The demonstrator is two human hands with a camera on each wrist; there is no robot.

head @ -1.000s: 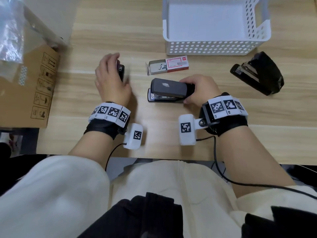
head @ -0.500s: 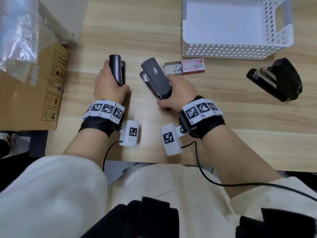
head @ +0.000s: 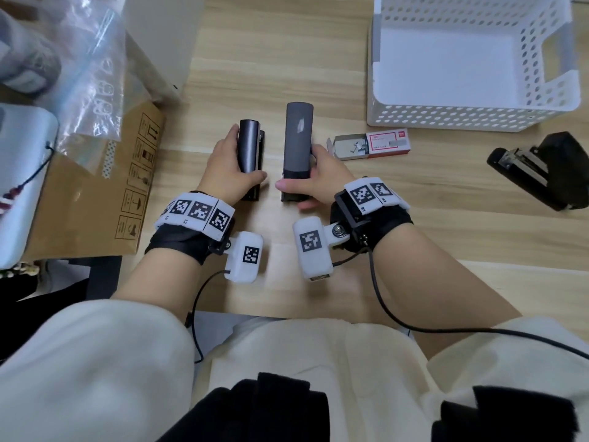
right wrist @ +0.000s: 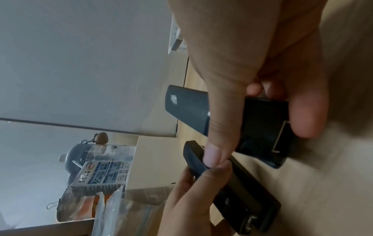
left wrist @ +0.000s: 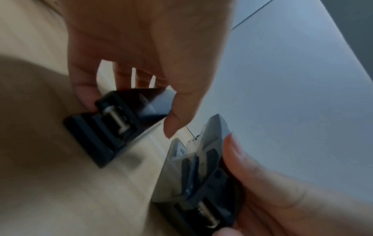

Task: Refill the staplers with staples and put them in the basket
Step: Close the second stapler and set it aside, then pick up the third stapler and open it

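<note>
My left hand (head: pixel 228 169) grips a small black stapler (head: pixel 250 151) (left wrist: pixel 121 121) on the table, thumb across its rear. Beside it my right hand (head: pixel 310 183) grips a larger grey stapler (head: pixel 297 145) (right wrist: pixel 185 108) by its back end. Both staplers lie side by side, pointing away from me. The small black stapler (right wrist: pixel 232 183) also shows low in the right wrist view. A third black stapler (head: pixel 541 169) lies open at the far right. An open red and white staple box (head: pixel 369 144) lies just right of my right hand. The white perforated basket (head: pixel 471 114) stands behind it with nothing in it.
A cardboard box (head: pixel 95 193) and clear plastic bags (head: pixel 92 68) crowd the table's left side. A white upright panel (head: pixel 165 43) stands at the back left. Bare wooden table (head: pixel 414 234) lies between my hands and the front edge.
Both hands have turned their staplers so they lie parallel and close together, pointing away from me. The grey stapler swung from lying crosswise to lengthwise.
</note>
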